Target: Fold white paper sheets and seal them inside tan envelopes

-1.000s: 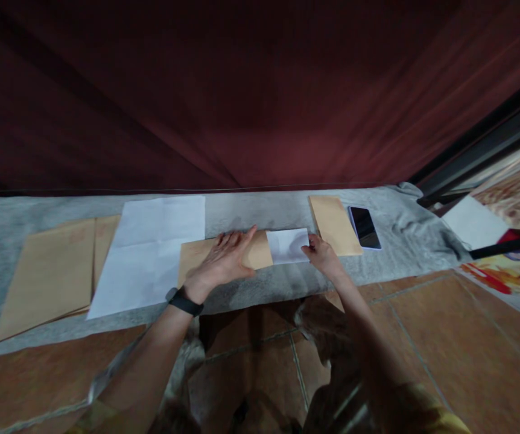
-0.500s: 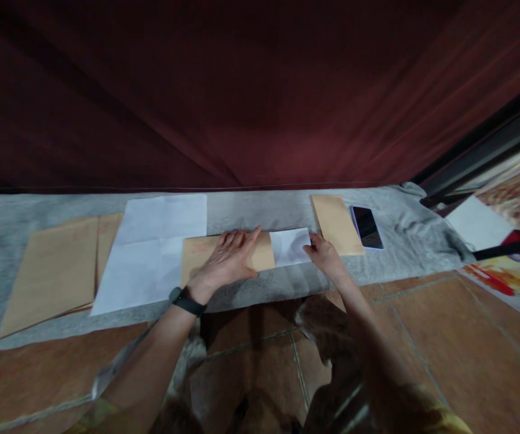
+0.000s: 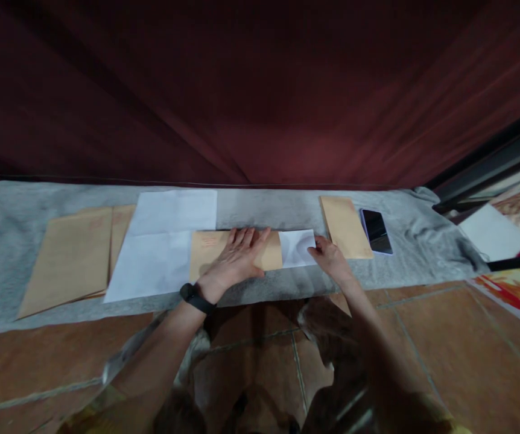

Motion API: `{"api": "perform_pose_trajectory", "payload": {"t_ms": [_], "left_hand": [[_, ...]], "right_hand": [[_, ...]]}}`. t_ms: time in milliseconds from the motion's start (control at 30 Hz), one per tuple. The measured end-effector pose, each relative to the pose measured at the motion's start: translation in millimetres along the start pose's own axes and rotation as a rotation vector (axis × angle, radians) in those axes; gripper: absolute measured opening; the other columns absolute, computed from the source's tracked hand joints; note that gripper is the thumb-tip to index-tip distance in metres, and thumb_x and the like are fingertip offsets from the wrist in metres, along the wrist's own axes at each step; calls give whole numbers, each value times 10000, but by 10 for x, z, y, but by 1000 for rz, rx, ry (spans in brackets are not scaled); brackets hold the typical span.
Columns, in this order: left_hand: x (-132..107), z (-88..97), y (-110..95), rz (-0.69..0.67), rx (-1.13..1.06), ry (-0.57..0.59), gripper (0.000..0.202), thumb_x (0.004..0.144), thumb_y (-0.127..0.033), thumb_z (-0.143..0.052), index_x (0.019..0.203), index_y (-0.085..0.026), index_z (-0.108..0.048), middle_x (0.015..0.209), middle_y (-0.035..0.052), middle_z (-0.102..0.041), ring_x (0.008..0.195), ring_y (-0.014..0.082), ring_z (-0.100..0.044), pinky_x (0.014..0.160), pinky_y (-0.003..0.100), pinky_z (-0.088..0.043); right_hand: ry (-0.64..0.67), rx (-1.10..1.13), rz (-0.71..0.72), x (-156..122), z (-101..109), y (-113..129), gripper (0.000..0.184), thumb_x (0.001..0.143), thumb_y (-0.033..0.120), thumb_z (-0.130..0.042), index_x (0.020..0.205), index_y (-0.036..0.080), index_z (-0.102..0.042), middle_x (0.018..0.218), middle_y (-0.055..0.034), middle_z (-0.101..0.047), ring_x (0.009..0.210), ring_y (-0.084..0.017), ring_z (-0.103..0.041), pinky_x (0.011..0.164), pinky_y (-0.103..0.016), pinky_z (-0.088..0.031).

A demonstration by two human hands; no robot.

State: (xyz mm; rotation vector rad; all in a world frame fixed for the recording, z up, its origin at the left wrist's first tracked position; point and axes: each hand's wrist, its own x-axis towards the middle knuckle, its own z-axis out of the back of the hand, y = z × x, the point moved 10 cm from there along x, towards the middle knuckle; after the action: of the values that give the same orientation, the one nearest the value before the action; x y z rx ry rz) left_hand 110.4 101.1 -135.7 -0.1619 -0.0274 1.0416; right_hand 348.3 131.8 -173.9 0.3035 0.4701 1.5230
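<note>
My left hand (image 3: 238,260), with a black watch on its wrist, lies flat with fingers stretched out on a brown envelope (image 3: 208,252) on the grey cloth (image 3: 6,241). A folded white paper (image 3: 297,248) sticks out of the envelope's right end. My right hand (image 3: 331,257) pinches the right edge of that paper, fingers curled on it.
A large white sheet (image 3: 163,241) lies left of the envelope, partly under it. Brown envelopes (image 3: 67,259) are stacked at far left. Another brown envelope (image 3: 345,226) and a dark phone (image 3: 376,230) lie to the right. Red curtain (image 3: 242,90) behind; tiled floor (image 3: 445,337) below.
The white paper shows slightly less length outside the envelope than before. Both hands stay in the same hold; the camera has shifted a little.
</note>
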Motion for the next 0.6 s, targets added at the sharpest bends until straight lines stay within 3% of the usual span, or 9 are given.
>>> {"api": "perform_pose_trajectory", "payload": {"t_ms": [233,600], "left_hand": [[-29,7,-21,4,21,-37,1110,727,-477,-831,1597,-168,-215,1595,256,-348,1505,411,-274,1231,592,-83],[-51,56,-70,12,-3,-62,1047,716,-424,-852,1557,-133,-299,1581,249,-377,1505,406,-279,1236,601,-99]], "right_hand": [[8,-31,-27,-18,3,15,260,929,218,-601,1182,177,-644,940,-65,-750,877,-200,-706,758,-267,-486],[-9,-112,-13,-15,-37,29,296,936,244,-593,1222,179,-631,984,-80,-753,925,-220,-713,783,-283,-501]]}}
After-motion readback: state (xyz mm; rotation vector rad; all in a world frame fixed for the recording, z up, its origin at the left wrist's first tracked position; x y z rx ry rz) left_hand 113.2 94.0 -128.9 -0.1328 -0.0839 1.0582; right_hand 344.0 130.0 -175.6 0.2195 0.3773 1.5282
